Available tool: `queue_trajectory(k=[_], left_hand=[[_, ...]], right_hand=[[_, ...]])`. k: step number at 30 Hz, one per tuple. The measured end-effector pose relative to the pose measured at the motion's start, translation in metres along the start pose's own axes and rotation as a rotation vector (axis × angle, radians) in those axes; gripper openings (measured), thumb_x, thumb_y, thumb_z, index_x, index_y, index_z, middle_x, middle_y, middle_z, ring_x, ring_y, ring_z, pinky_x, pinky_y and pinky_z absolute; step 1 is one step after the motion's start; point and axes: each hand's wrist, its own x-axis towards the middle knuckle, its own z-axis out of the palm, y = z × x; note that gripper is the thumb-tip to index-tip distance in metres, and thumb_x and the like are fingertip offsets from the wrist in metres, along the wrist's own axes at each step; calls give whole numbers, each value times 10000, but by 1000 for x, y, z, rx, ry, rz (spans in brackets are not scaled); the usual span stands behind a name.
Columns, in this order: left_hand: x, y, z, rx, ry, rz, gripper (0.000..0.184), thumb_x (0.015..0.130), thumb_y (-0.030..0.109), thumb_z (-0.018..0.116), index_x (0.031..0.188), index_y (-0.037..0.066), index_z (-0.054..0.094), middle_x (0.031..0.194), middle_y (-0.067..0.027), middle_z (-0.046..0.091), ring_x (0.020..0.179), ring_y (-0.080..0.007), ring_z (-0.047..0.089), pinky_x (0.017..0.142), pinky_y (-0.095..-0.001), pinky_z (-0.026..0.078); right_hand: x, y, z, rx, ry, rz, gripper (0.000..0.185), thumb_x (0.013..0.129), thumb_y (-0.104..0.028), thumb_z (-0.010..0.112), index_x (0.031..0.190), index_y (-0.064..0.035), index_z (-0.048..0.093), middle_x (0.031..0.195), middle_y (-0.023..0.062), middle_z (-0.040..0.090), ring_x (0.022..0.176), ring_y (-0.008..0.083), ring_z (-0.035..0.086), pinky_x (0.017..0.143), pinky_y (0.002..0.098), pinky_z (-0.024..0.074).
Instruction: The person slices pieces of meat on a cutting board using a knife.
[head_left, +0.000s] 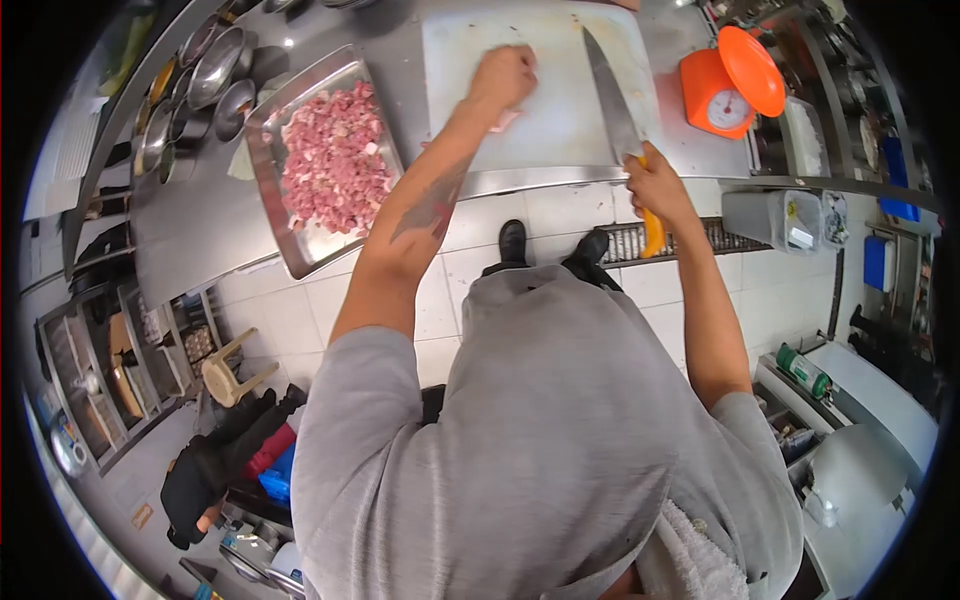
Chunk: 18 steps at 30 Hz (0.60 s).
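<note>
My right hand [658,185] is wrapped round the yellow handle of a large kitchen knife [612,95]. Its long blade points away from me over the right part of a white cutting board [560,130]. Above the board's left half is my left hand [505,78], with the fingers curled closed; what they hold, if anything, is hidden. A small pink piece of meat [506,121] shows on the board just below that hand. To the left, a metal tray [296,250] holds a heap of diced raw meat [335,160].
An orange kitchen scale [715,95] stands right of the board on the steel counter [190,230]. Several metal bowls [218,70] sit at the far left. Behind me on the left are a beige stool [228,368] and another person [215,465].
</note>
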Motion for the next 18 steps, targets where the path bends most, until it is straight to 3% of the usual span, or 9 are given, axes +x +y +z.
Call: queue_trajectory(k=[3,4,5,6,8,12,13,15,18], left_hand=[[-45,-20,-114,-33,498,-43,234,832,138,708,1045,41,716,889,-167,749,761,-306,736,715,-393,584],[-71,-29,-151,-95,541,-247,194,857,141,704,1022,40,722,895,-172,755,805,-282,751,722,-386,588],[-90,-69,-176,31,676,-207,187,867,172,715,1005,46,733,895,-193,751,804,-323,745,725,-387,590],[-115,-131,-197,420,469,-291,211,850,204,756,1001,57,749,915,-193,752,816,-328,743,738,-391,593],[-141,-157,-204,706,252,-372,249,819,243,802,1001,74,771,949,-206,748,841,-352,735,769,-409,593],[-116,-37,-118,230,168,-221,424,758,282,834,1127,88,755,1129,-230,708,1017,-376,699,915,-469,545],[-115,-15,-83,222,131,-69,468,756,314,837,1150,80,742,1136,-206,707,1063,-371,682,931,-460,535],[-97,36,-45,387,-126,-170,417,807,343,795,1148,107,745,1132,-180,707,1121,-351,635,938,-489,509],[-84,9,6,288,-37,-4,418,817,300,784,1196,133,727,1137,-136,703,1139,-326,616,972,-493,478]], right_hand=[[-11,22,-12,-11,-33,17,234,1032,-258,551,1095,-50,465,655,13,476,438,103,449,382,306,397],[-11,36,-16,-22,-70,44,245,1032,-264,545,1102,-40,472,658,21,479,443,112,460,387,317,414],[-12,44,-15,-35,-104,71,258,1033,-270,538,1108,-31,478,660,29,483,448,121,471,391,328,430],[-14,45,-12,-9,-115,80,259,1035,-271,540,1110,-31,480,665,28,483,454,119,470,396,324,428],[-23,46,-6,31,-136,109,262,1040,-275,545,1113,-31,484,674,25,484,465,115,468,404,316,422],[-22,43,8,4,-160,-47,258,1051,-261,543,1150,-36,465,706,30,490,485,119,471,427,309,433],[-18,43,13,-75,-117,-61,262,1053,-243,537,1203,-48,447,702,34,493,475,123,473,421,314,441],[-23,25,20,-91,-159,10,298,1051,-245,542,1258,-56,442,708,38,503,472,127,477,423,317,448],[-16,23,19,-197,-128,34,379,1049,-257,541,1344,-28,472,700,65,548,483,158,528,436,328,462]])
